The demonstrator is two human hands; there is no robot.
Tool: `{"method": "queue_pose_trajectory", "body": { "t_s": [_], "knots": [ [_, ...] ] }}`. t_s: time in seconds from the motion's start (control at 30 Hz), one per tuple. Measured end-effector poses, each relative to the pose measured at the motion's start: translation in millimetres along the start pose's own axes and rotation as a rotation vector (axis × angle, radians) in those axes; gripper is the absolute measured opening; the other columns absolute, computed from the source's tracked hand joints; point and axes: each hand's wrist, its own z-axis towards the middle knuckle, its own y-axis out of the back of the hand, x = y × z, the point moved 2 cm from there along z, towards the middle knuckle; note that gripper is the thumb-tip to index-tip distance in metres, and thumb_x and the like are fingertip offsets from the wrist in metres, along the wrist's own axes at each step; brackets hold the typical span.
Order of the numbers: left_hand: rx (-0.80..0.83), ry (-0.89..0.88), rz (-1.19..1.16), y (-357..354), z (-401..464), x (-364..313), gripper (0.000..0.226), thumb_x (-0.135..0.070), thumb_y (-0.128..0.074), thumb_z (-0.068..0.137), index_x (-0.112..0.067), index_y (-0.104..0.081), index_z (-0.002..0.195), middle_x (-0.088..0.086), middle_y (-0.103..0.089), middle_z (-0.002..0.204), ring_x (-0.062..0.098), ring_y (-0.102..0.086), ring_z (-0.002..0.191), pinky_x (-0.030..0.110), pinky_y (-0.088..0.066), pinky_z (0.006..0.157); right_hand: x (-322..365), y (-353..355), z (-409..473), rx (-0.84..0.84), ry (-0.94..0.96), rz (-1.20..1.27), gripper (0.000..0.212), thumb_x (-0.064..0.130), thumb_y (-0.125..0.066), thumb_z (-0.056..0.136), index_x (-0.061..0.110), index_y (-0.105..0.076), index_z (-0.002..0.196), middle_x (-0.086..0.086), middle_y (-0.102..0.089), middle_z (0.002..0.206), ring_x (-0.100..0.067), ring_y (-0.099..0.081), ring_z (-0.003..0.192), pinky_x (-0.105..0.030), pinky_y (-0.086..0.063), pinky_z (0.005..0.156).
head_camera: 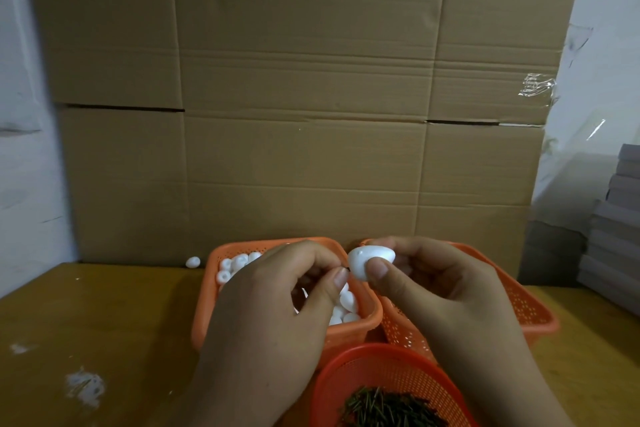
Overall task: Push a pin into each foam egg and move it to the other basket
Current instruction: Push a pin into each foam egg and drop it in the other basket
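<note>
Left hand (277, 291) pinches a pin at the foam egg (370, 262) the right hand (433, 291) grips; many eggs (239, 262) remain

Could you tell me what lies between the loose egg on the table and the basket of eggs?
Nothing: in the head view, only bare table separates the loose egg from the basket wall.

Bare worktop (104, 315) lies open at left; three baskets crowd the middle, a cardboard wall (304, 114) blocks the far side.
</note>
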Motion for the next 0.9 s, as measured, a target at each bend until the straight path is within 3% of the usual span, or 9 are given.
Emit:
{"method": "queue_pose_trajectory", "body": {
  "t_s": [0.1,0.17,0.37,0.47,0.57,0.63,0.73,0.8,0.9],
  "knots": [
    [-0.003,0.001,0.001,2,0,1,0.01,-0.03,-0.067,0.083,-0.037,-0.065,0.076,-0.024,-0.065,0.073,-0.003,-0.062,0.077,0.013,-0.045,0.066,1,0,0,0.001,-0.004,-0.005,0.018,0.034,-0.069,0.062,0.026,-0.076,0.077,0.008,-0.075,0.077,-0.004,-0.069,0.074,-0.009,-0.05,0.063],
    [0.006,0.006,-0.017,3,0,1,0.012,-0.032,-0.065,0.087,-0.036,-0.065,0.075,-0.023,-0.065,0.071,-0.002,-0.062,0.075,0.014,-0.042,0.063,2,0,0,0.003,-0.006,0.005,0.02,0.035,-0.07,0.059,0.026,-0.076,0.076,0.007,-0.074,0.076,-0.004,-0.069,0.073,-0.009,-0.05,0.063],
    [0.034,0.024,-0.065,2,1,2,0.004,-0.039,-0.061,0.082,-0.04,-0.064,0.083,-0.024,-0.066,0.073,-0.002,-0.063,0.078,0.017,-0.04,0.067,1,1,0,-0.007,0.008,-0.016,0.017,0.031,-0.07,0.062,0.024,-0.076,0.076,0.007,-0.074,0.075,-0.004,-0.069,0.072,-0.009,-0.05,0.063],
    [0.04,0.017,-0.076,2,1,3,0.01,-0.042,-0.057,0.078,-0.042,-0.063,0.086,-0.025,-0.067,0.076,-0.003,-0.063,0.08,0.018,-0.041,0.068,0,2,0,-0.001,0.007,-0.017,0.017,0.03,-0.071,0.062,0.026,-0.076,0.077,0.007,-0.074,0.075,-0.004,-0.069,0.071,-0.01,-0.05,0.063],
    [0.028,0.022,-0.072,2,2,3,0.004,-0.039,-0.064,0.087,-0.042,-0.063,0.084,-0.024,-0.066,0.073,-0.003,-0.063,0.077,0.016,-0.04,0.067,-1,2,1,-0.004,0.01,-0.038,0.014,0.033,-0.068,0.062,0.027,-0.075,0.073,0.009,-0.074,0.074,-0.002,-0.068,0.071,-0.008,-0.049,0.061],
    [0.019,0.025,-0.082,2,1,3,0.007,-0.036,-0.067,0.082,-0.043,-0.064,0.082,-0.024,-0.067,0.072,-0.004,-0.064,0.074,0.016,-0.041,0.066,-2,3,2,-0.006,0.001,-0.017,0.018,0.033,-0.068,0.063,0.026,-0.077,0.076,0.006,-0.074,0.075,-0.004,-0.068,0.069,-0.009,-0.049,0.059],
    [0.013,0.015,-0.07,1,2,1,0.005,-0.044,-0.068,0.082,-0.046,-0.065,0.086,-0.027,-0.067,0.074,-0.005,-0.064,0.073,0.017,-0.042,0.066,-3,7,4,-0.012,-0.016,0.016,0.022,0.035,-0.068,0.062,0.03,-0.076,0.083,0.003,-0.075,0.077,-0.008,-0.069,0.071,-0.012,-0.05,0.059],
    [0.035,0.032,-0.064,0,2,4,0.016,-0.051,-0.061,0.076,-0.053,-0.063,0.091,-0.032,-0.066,0.08,-0.007,-0.064,0.076,0.016,-0.042,0.067,-5,9,5,0.002,-0.026,0.005,0.023,0.036,-0.068,0.061,0.032,-0.075,0.083,0.003,-0.075,0.077,-0.006,-0.068,0.069,-0.012,-0.05,0.059],
    [0.082,0.103,-0.041,-1,5,15,0.019,-0.063,-0.061,0.08,-0.054,-0.065,0.096,-0.037,-0.063,0.091,-0.009,-0.063,0.077,0.014,-0.041,0.067,-11,18,8,-0.037,-0.04,-0.131,0.024,0.043,-0.068,0.06,0.035,-0.075,0.082,0.005,-0.073,0.077,-0.004,-0.067,0.069,-0.013,-0.051,0.059]
  ]
}}
